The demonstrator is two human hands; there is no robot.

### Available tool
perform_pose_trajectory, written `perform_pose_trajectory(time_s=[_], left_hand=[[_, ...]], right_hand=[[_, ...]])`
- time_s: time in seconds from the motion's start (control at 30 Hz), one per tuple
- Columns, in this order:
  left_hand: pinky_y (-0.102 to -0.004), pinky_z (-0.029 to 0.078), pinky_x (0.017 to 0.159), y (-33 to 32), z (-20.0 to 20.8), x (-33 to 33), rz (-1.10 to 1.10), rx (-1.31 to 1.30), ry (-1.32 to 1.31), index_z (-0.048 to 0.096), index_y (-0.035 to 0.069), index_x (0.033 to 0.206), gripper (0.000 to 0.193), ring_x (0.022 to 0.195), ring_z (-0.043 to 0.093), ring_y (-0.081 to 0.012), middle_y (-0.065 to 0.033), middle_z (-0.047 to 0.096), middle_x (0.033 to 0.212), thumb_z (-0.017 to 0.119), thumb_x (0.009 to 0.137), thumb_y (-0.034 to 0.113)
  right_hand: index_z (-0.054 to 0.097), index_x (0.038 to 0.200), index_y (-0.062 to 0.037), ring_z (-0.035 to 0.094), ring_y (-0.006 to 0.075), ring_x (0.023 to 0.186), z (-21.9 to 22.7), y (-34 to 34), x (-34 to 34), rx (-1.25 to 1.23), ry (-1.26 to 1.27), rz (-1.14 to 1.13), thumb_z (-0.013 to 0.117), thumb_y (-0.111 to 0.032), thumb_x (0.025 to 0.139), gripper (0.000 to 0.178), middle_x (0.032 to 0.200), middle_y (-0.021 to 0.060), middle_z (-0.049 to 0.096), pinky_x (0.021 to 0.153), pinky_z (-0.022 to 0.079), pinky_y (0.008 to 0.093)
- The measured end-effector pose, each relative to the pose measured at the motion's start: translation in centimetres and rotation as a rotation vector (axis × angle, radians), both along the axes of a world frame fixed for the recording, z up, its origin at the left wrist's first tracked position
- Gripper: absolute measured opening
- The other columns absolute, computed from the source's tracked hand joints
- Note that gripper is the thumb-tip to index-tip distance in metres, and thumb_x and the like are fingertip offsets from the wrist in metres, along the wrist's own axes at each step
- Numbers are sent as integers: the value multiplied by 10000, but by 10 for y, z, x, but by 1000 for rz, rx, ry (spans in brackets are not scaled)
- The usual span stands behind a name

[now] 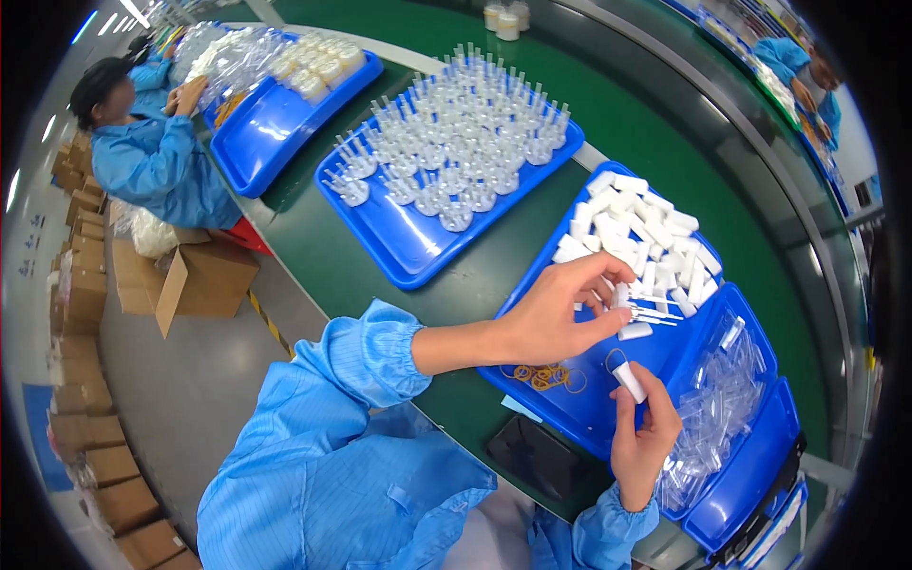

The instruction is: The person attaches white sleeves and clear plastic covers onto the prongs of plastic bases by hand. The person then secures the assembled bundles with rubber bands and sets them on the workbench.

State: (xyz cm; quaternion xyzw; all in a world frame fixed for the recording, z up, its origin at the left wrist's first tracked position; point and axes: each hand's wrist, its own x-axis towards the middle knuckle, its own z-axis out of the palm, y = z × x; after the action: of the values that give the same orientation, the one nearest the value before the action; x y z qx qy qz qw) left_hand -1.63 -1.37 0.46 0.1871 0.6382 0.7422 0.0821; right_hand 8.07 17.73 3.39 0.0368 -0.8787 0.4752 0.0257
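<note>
My left hand (560,309) is closed, pinching a small part with several thin white rods (654,312) that stick out to the right. Much of that part is hidden behind the fingers. Below it, my right hand (646,432) grips a short white cylinder (627,382) between thumb and fingers. A thin rubber band (616,359) loops up from the cylinder's upper end. Both hands are over a blue tray (597,418) with a heap of white cylinders (636,223) at its far end. Loose yellowish rubber bands (546,377) lie near my left wrist.
A bin of clear plastic tubes (708,427) stands at the right. Further left, a blue tray (408,256) carries many clear pronged parts (465,133). A dark flat device (537,456) lies at the table's near edge. A co-worker (157,157) sits far left, by a cardboard box (190,275).
</note>
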Motion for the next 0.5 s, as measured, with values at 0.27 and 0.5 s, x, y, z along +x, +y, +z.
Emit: perform_pose_trajectory(time_s=[0.27, 0.5], left_hand=[[-240, 516, 791, 4, 3, 3, -77, 55, -169, 563, -11, 1198, 288, 861, 607, -71, -44, 615, 954, 660, 927, -6], [-240, 501, 793, 8, 0, 0, -114, 55, -198, 556, -30, 1230, 302, 885, 585, -82, -61, 598, 1071, 639, 941, -12]], right_hand=[[671, 1087, 56, 679, 163, 795, -8, 20, -3, -292, 15, -216, 670, 46, 903, 185, 934, 123, 686, 698, 522, 270], [637, 1172, 60, 687, 177, 818, -10, 35, -3, -654, -61, -287, 598, 3, 975, 208, 969, 153, 700, 736, 549, 279]])
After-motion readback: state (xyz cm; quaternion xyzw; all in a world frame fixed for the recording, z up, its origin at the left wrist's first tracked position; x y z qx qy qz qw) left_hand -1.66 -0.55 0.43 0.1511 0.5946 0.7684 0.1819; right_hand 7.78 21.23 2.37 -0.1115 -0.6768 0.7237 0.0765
